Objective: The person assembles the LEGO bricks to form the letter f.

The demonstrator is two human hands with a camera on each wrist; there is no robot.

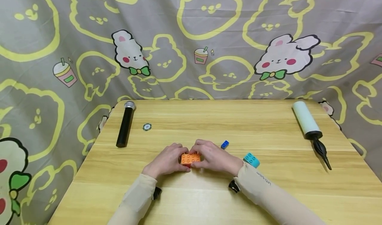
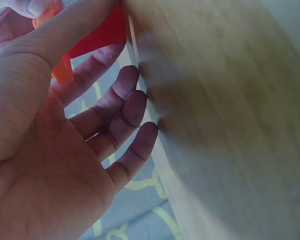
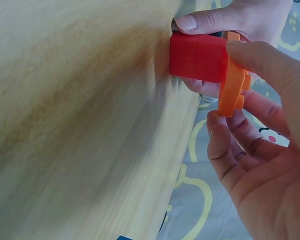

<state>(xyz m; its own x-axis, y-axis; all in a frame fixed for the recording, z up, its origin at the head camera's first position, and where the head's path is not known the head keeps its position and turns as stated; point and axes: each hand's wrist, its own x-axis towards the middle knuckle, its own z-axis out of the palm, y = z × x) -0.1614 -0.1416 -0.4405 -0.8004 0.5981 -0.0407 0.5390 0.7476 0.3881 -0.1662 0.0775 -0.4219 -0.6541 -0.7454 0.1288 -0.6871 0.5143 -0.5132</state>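
Note:
At the middle of the table an orange building block [image 1: 190, 158] with round studs sits on top of a red building block [image 3: 197, 57]. The red one stands on the wood in the right wrist view. My left hand [image 1: 167, 160] holds the red block between thumb and index finger, its other fingertips down at the tabletop. From the other side my right hand [image 1: 211, 157] pinches the orange block, thumb on the near face and fingers behind. The orange piece overhangs the red one in the right wrist view. Whether the two are pressed fully together I cannot tell.
A small blue block [image 1: 225, 144] and a teal block [image 1: 251, 160] lie by my right arm. Farther left are a black microphone [image 1: 125, 125] and a round chip [image 1: 147, 127]. A pale hand pump [image 1: 307, 122] lies at right. Patterned curtain [image 1: 167, 69] hangs behind the table.

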